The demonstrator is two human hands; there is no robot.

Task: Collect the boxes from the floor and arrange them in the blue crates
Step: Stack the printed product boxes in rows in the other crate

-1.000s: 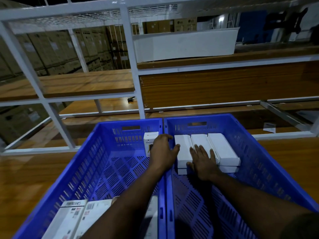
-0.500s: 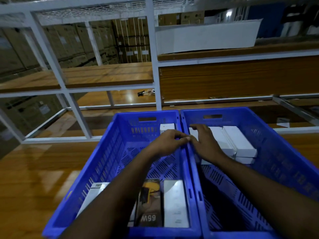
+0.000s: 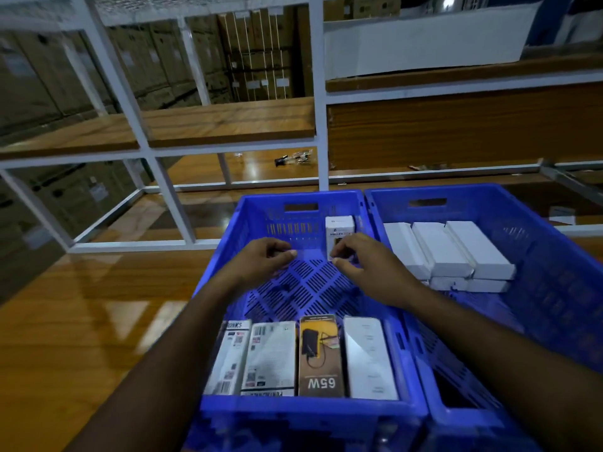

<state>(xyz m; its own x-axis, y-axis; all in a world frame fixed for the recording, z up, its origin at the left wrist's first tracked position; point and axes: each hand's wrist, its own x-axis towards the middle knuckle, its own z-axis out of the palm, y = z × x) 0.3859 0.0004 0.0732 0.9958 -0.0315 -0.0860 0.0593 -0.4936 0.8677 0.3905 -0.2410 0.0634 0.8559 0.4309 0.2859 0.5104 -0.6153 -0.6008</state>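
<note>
Two blue crates stand side by side on the wooden floor. The left crate [image 3: 228, 243] has several boxes lying in a row at its near end, among them a black and yellow box [image 3: 321, 357]. One white box [image 3: 339, 227] stands upright in its far right corner. The right crate [image 3: 561, 256] holds a stack of white boxes [image 3: 447, 252] at its far end. My left hand [image 3: 266, 259] hovers over the left crate's floor, fingers loosely curled and holding nothing. My right hand [image 3: 362, 267] has curled fingers over the upright box's lower part; a grip does not show.
A white metal rack [image 3: 318, 125] with wooden shelves rises just behind the crates. Small dark items [image 3: 293, 158] lie on its lower shelf. Stacked cardboard cartons [image 3: 257, 57] fill the background. Glossy wooden floor [image 3: 81, 321] stretches to the left of the crates.
Both hands have left the white boxes in the right crate and moved left over the left crate. My right hand now sits at the upright box. The view has shifted left.
</note>
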